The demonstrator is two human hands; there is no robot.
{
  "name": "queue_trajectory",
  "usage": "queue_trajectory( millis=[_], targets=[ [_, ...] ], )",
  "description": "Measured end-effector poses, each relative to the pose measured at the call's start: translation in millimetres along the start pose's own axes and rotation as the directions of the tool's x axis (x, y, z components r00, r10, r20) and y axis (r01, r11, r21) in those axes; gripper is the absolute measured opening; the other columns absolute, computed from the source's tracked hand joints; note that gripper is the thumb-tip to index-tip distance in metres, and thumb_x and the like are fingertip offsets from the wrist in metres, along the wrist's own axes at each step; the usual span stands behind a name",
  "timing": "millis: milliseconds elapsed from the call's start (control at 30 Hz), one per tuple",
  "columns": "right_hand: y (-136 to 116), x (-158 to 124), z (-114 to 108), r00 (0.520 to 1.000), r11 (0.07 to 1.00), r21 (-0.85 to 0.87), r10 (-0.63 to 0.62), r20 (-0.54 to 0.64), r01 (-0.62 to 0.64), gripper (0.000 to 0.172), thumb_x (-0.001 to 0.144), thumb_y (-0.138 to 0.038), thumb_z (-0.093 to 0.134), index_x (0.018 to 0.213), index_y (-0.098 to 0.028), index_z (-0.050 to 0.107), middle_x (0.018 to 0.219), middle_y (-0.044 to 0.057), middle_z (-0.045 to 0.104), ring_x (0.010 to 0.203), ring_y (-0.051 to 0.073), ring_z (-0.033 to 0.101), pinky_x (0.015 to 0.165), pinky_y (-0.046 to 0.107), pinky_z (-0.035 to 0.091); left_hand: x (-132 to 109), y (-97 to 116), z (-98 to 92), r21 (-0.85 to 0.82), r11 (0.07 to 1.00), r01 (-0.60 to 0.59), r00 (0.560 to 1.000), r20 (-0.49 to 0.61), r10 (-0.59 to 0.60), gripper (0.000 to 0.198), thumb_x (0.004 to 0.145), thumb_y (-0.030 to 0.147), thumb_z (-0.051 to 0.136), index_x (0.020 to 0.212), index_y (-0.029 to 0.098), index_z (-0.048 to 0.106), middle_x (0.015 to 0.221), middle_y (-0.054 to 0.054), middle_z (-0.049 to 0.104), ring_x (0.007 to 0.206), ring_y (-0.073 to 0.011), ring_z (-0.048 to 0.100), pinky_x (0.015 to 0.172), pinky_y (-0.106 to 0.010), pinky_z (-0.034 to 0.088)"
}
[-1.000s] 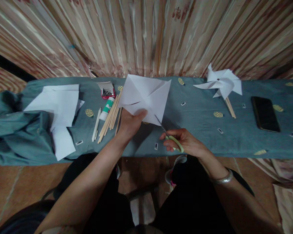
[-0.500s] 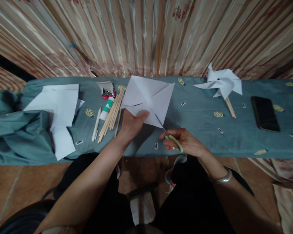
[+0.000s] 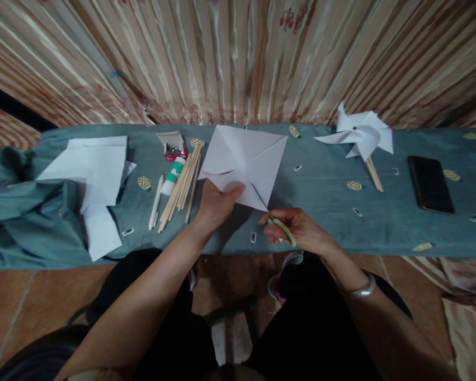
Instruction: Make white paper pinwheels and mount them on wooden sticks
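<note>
My left hand (image 3: 221, 202) grips a square sheet of white paper (image 3: 244, 153) by its near edge, thumb on top and fingers underneath. The sheet is creased, with slits running in from its upper right and left corners. In my right hand (image 3: 292, 226) is a pair of scissors (image 3: 282, 228) with light green handles. Their blades lie at the sheet's near right corner, pointing toward its centre. Part of the lower blade is hidden by the paper.
Left of the sheet lie wooden sticks (image 3: 180, 188), a glue stick (image 3: 173, 175), a white pen (image 3: 156, 203) and a red box of small metal pins (image 3: 173, 148). Farther left are white papers (image 3: 99, 174). To the right are a paper pinwheel (image 3: 360, 132) and a black phone (image 3: 431, 185).
The paper and my left hand have shifted slightly right. My right hand and the scissors look almost unmoved, with the blades still at the sheet's corner.
</note>
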State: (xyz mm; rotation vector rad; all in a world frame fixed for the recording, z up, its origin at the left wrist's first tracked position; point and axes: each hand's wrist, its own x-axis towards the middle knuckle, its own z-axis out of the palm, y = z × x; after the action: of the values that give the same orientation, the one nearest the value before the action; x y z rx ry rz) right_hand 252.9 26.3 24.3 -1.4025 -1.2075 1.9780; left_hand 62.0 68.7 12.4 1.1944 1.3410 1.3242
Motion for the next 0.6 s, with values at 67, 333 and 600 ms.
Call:
queue_trajectory(
  millis=[67, 333, 600],
  targets=[
    [-0.3, -0.1, 0.3, 1.0, 1.0, -0.002, 0.009, -0.007, -0.009, 0.052, 0.048, -0.054, 0.09, 0.076, -0.017, 0.066, 0.056, -0.006, 0.059, 0.047, 0.005, 0.054, 0.045, 0.017, 0.046, -0.9, -3.1, 1.7, -0.018, 1.0, 0.018, 1.0, -0.002, -0.018, 0.024, 0.066, 0.023, 0.072, 0.089, 0.019, 0.068, 0.1, -0.008, 0.074, 0.095, -0.0261, 0.069, 0.09, -0.041, 0.054],
    [-1.1, 0.2, 1.0, 1.0, 0.999, 0.028, 0.027, -0.007, -0.027, 0.053, 0.045, -0.053, 0.091, 0.075, -0.017, 0.066, 0.058, -0.006, 0.062, 0.046, 0.006, 0.055, 0.045, 0.017, 0.047, -1.1, 0.4, 2.1, -0.066, 0.998, 0.019, 1.0, 0.005, -0.018, 0.026, 0.064, 0.023, 0.073, 0.089, 0.017, 0.069, 0.098, -0.009, 0.074, 0.093, -0.0255, 0.068, 0.088, -0.039, 0.054],
    [0.9, 0.7, 1.1, 0.999, 0.998, 0.06, 0.023, -0.033, -0.021, 0.049, 0.041, -0.042, 0.095, 0.073, -0.016, 0.068, 0.055, -0.006, 0.062, 0.044, 0.005, 0.054, 0.043, 0.015, 0.046, -0.7, -2.1, 1.7, -0.027, 1.0, 0.006, 1.0, 0.005, -0.006, 0.031, 0.065, 0.025, 0.071, 0.095, 0.017, 0.066, 0.099, -0.008, 0.074, 0.094, -0.0251, 0.068, 0.092, -0.041, 0.052]
  ],
)
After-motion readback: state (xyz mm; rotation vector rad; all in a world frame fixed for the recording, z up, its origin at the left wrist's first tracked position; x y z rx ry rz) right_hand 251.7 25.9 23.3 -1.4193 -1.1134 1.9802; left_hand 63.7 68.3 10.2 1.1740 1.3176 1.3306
